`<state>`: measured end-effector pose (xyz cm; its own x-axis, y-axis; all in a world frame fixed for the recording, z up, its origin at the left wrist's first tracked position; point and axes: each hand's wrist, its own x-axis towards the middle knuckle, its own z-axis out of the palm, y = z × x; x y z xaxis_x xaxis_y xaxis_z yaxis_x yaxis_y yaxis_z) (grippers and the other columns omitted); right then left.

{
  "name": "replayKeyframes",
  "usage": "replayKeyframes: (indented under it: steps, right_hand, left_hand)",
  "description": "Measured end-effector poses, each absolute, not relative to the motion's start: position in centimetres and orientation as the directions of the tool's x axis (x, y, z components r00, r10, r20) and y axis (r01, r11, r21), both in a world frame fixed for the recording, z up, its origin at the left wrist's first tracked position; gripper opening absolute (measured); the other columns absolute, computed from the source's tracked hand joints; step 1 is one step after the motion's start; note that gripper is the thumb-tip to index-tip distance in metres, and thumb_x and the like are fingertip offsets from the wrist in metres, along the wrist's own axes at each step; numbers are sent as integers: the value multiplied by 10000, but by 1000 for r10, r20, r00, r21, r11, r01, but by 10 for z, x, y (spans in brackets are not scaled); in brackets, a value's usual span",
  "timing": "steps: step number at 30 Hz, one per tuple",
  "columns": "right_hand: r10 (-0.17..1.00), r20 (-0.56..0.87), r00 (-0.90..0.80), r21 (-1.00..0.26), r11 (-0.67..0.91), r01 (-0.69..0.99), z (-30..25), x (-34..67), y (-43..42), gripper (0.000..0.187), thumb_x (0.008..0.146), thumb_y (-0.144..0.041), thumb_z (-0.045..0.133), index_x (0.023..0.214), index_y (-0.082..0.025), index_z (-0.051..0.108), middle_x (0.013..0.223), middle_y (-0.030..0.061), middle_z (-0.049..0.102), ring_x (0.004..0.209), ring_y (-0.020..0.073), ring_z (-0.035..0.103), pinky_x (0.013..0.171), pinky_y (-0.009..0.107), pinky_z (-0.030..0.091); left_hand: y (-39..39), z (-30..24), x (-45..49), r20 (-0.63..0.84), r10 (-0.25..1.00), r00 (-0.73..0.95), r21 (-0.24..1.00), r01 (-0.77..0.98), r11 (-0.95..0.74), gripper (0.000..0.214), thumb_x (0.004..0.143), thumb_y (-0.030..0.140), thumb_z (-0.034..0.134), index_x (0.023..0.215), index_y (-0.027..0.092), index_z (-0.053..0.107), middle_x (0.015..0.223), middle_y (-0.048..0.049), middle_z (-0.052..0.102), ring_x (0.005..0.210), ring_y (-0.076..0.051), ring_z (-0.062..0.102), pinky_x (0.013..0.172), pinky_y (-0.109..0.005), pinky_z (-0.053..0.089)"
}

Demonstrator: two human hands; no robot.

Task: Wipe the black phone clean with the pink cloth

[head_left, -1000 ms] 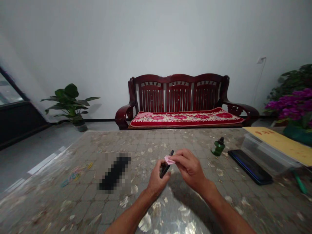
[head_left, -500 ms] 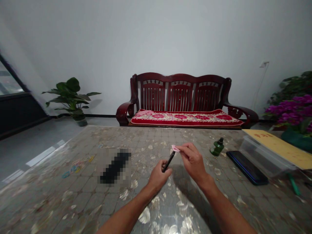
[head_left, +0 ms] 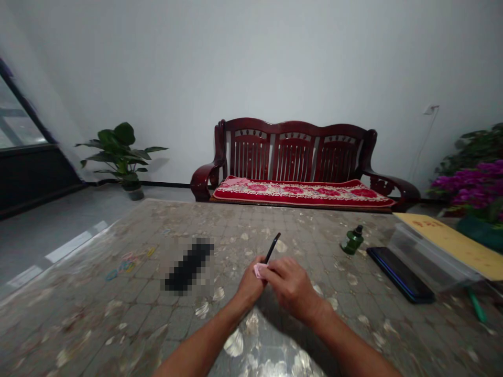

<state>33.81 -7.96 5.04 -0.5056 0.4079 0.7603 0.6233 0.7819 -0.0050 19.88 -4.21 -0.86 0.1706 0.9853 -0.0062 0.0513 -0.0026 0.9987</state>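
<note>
My left hand (head_left: pixel 251 283) grips the lower part of a black phone (head_left: pixel 272 248), held tilted above the table and seen almost edge-on. A small pink cloth (head_left: pixel 260 270) is pinched in my right hand (head_left: pixel 291 285), against the phone's lower end beside my left fingers. Both hands meet there, so part of the phone is hidden. A small green bottle (head_left: pixel 352 240) with a black top stands to their right. Near it lies another dark phone (head_left: pixel 400 275) with a blue edge.
A patterned cover lies on the table (head_left: pixel 129 314). To the left are a pixelated dark oblong (head_left: pixel 188 266) and several coloured rubber bands (head_left: pixel 128 263). A clear plastic box (head_left: pixel 428 256) with a yellow sheet (head_left: pixel 451 243) on top and a green-handled tool (head_left: pixel 477 305) are at right.
My right hand has moved the pink cloth from the phone's upper end down and left to its lower end, beside my left hand. The view has shifted slightly.
</note>
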Motion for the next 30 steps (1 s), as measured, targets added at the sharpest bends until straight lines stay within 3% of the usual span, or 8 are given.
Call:
replayKeyframes:
  steps: [3,6,9,12,17,21,25,30]
  right_hand:
    - [463,781,-419,-166,801,575,59,343,-83,312,938,-89,490,1134,-217,696,851,53,659,787,176,592,674,294,471]
    - [554,821,-137,-399,728,557,74,355,-82,304,939,-120,520,1128,-253,717,871,40,648,804,165,611,691,277,501]
    - [596,800,72,-535,654,534,84,367,-77,231,926,-180,575,1040,-267,756,869,25,649,782,155,610,689,264,499]
    - [648,733,206,-661,607,441,83,373,-70,157,897,-242,636,970,-253,775,847,19,655,770,153,603,667,253,480]
    - [789,454,414,-883,462,88,51,381,-47,227,798,-360,710,942,-203,786,897,50,718,819,194,640,720,299,501]
    - [886,191,422,-961,256,-103,9,383,-31,342,722,-428,739,947,-174,788,903,82,755,842,236,667,760,345,518]
    - [865,303,400,-953,271,136,-21,381,-29,333,789,-458,675,910,-168,785,870,76,727,836,225,648,755,332,506]
    - [873,452,182,-803,309,509,-29,380,-37,246,911,-348,567,893,-209,770,818,35,659,775,181,624,732,292,484]
  left_hand:
    - [-44,-7,196,2,969,248,997,-70,16,307,677,329,679,924,147,678,897,-67,731,882,-248,649,838,-340,518]
    - [-46,-6,195,-123,963,241,984,-97,150,401,703,362,668,1035,137,678,948,-72,735,890,-250,675,835,-347,523]
    - [-44,-4,193,-62,978,200,998,17,60,392,742,375,637,1066,158,675,991,-74,732,948,-255,678,876,-351,512]
    - [-39,-1,189,105,983,149,951,274,-143,347,758,316,613,1078,186,645,1021,-70,714,978,-250,662,906,-357,492]
    - [-36,8,181,310,941,138,550,781,-295,452,728,237,687,1171,215,600,1149,-98,657,1126,-299,586,1003,-413,411]
    - [-37,7,183,259,946,196,341,898,-279,474,797,428,711,1206,220,591,1131,-106,644,1108,-313,578,1002,-428,389]
    - [-36,0,191,179,958,226,243,933,-266,644,731,589,762,1226,214,592,1136,-111,637,1108,-333,567,986,-441,385]
    - [-33,-7,198,118,967,224,173,955,-242,735,673,645,790,1219,195,591,1139,-121,637,1092,-331,569,958,-427,390]
